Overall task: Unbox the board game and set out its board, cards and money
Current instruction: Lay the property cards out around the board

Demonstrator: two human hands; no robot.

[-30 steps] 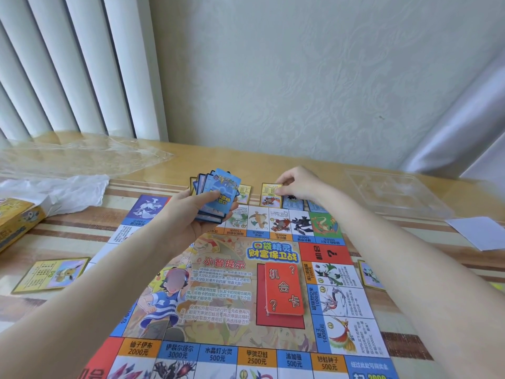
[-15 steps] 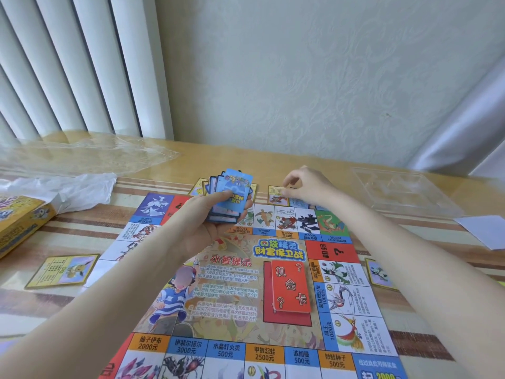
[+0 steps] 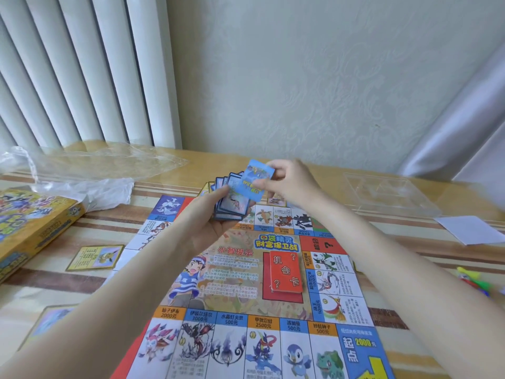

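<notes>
The game board [image 3: 246,318] lies unfolded on the table in front of me. My left hand [image 3: 203,225] holds a fanned stack of blue-backed cards [image 3: 232,203] above the board's far edge. My right hand [image 3: 289,181] pinches the top blue card [image 3: 258,177] of that stack by its right edge. A pile of red cards [image 3: 285,272] sits on the red space in the board's middle. Yellow-bordered cards [image 3: 94,257] lie face up beside the board's left side, and another [image 3: 276,199] lies beyond the far edge under my right hand.
The yellow game box [image 3: 30,228] lies at the left, with clear wrapping [image 3: 90,162] and a white bag [image 3: 103,191] behind it. A clear plastic tray [image 3: 388,194] and a white paper [image 3: 470,229] sit at the right. Coloured pieces [image 3: 474,281] lie near the right edge.
My right hand left the card it laid beyond the board's far edge and came back to the stack, where it now pinches the top blue card. The view tilted slightly.
</notes>
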